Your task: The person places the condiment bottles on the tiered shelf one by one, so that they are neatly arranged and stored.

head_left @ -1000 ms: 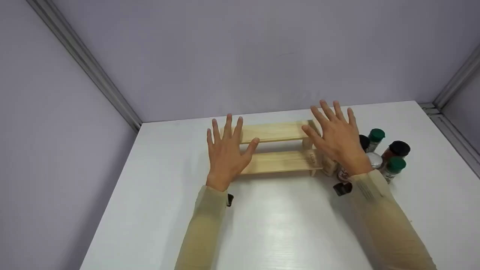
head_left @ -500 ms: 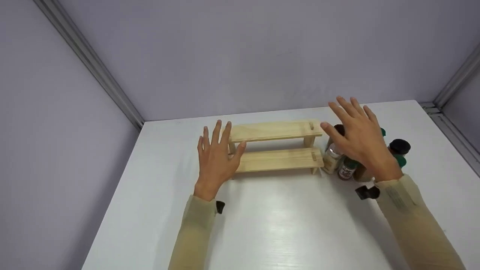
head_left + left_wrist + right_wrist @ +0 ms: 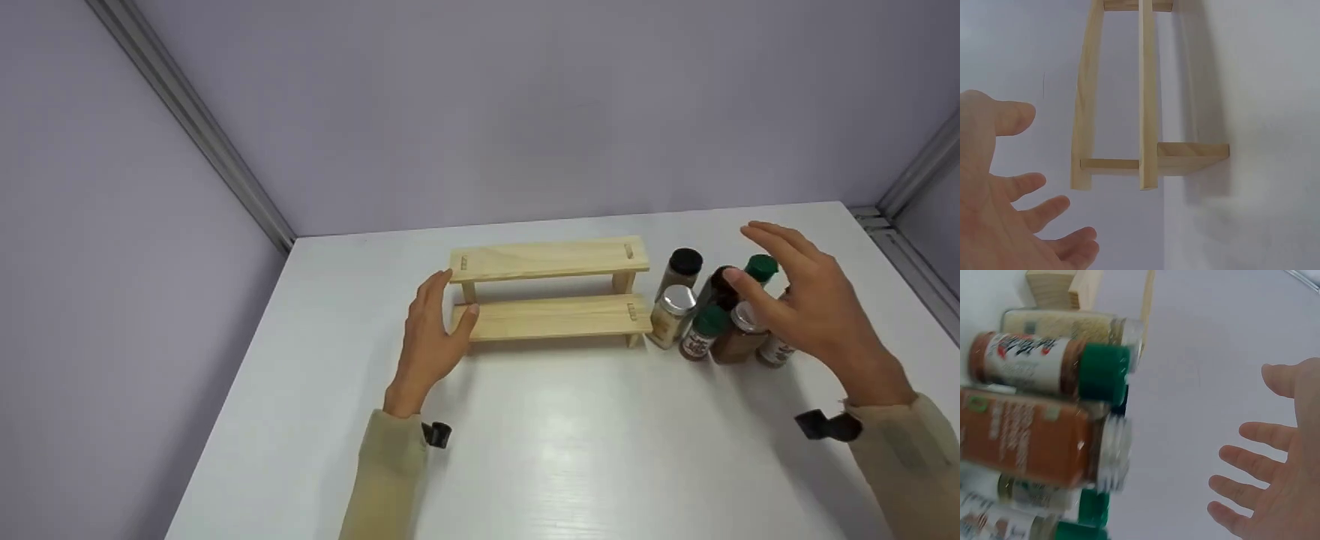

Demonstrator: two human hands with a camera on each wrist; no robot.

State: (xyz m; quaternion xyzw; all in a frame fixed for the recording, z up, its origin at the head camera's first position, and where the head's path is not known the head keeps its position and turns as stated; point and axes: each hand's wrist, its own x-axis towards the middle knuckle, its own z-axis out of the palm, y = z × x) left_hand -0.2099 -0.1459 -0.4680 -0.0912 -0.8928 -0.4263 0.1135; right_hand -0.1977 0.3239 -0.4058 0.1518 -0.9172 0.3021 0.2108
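Note:
A two-tier shelf rack (image 3: 551,319) of pale wood stands toward the back of the white table. My left hand (image 3: 429,345) hovers by its left end with fingers slightly bent and thumb apart. In the left wrist view a gap separates that hand (image 3: 994,214) from the rack (image 3: 1148,112). To the rack's right several spice jars stand in a group, among them a silver-capped jar (image 3: 664,322) and a green-capped jar (image 3: 697,341). My right hand (image 3: 821,315) is above the group's right side, loosely bent, holding nothing, and partly hides the jars behind it.
A black-capped jar (image 3: 679,274) stands at the back of the group, close to the rack's right end. Pale walls (image 3: 525,112) enclose the white table (image 3: 555,450) at the back and sides, with metal framing (image 3: 217,150) in the left corner.
My right hand has moved right, from the rack's right end to over the jars' right side, uncovering several jars. My left hand has shifted left and down slightly, its fingers less spread.

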